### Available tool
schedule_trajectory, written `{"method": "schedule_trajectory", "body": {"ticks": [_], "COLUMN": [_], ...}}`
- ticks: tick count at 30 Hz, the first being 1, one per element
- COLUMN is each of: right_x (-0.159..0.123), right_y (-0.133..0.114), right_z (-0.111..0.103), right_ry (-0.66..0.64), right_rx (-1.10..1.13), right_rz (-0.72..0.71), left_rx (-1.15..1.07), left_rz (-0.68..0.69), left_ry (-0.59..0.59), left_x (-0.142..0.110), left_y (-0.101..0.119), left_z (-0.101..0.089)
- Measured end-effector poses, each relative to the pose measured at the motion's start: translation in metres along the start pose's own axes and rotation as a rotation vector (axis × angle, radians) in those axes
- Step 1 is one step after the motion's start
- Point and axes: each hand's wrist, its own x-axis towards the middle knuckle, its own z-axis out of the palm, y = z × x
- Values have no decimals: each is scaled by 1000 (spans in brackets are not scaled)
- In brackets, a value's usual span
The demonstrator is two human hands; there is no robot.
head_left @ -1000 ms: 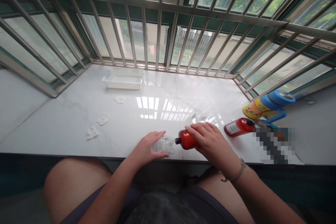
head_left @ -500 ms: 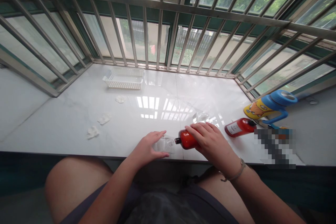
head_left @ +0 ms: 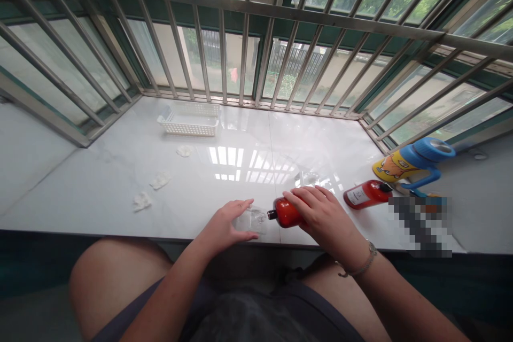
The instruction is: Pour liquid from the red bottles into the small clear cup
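My right hand (head_left: 320, 214) is wrapped around a small red bottle (head_left: 285, 212) tipped on its side, its open neck pointing left. The neck meets a small clear container (head_left: 252, 219) that my left hand (head_left: 224, 227) grips between thumb and fingers near the front edge of the white marble sill (head_left: 240, 165). What passes between bottle and container is too small to see.
A second red bottle (head_left: 363, 194) lies on its side to the right, beside a blue and yellow cup (head_left: 409, 160). Three crumpled white pieces (head_left: 160, 180) lie at left, a white basket (head_left: 188, 119) stands at the back. Metal window bars enclose the sill.
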Motion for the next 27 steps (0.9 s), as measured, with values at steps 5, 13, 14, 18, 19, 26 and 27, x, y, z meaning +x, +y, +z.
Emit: {"method": "schedule_trajectory", "body": {"ticks": [5, 13, 14, 18, 19, 26, 27], "right_x": [0, 1, 1, 0, 0, 1, 1], "right_y": [0, 0, 0, 0, 0, 1, 1], "right_z": [0, 1, 1, 1, 1, 0, -1], "right_ry": [8, 24, 27, 28, 27, 27, 27], "right_rx": [-10, -15, -17, -27, -29, -29, -29], "right_rz": [-5, -14, -13, -12, -11, -13, -15], "left_rx": [2, 0, 0, -6, -8, -8, -7], "left_rz": [1, -10, -9, -4, -3, 4, 4], "left_ry": [-4, 1, 1, 6, 7, 12, 13], "left_x": [0, 0, 0, -1, -1, -1, -1], "left_y": [-1, 1, 1, 0, 0, -1, -1], "left_z": [1, 1, 1, 1, 1, 1, 1]}}
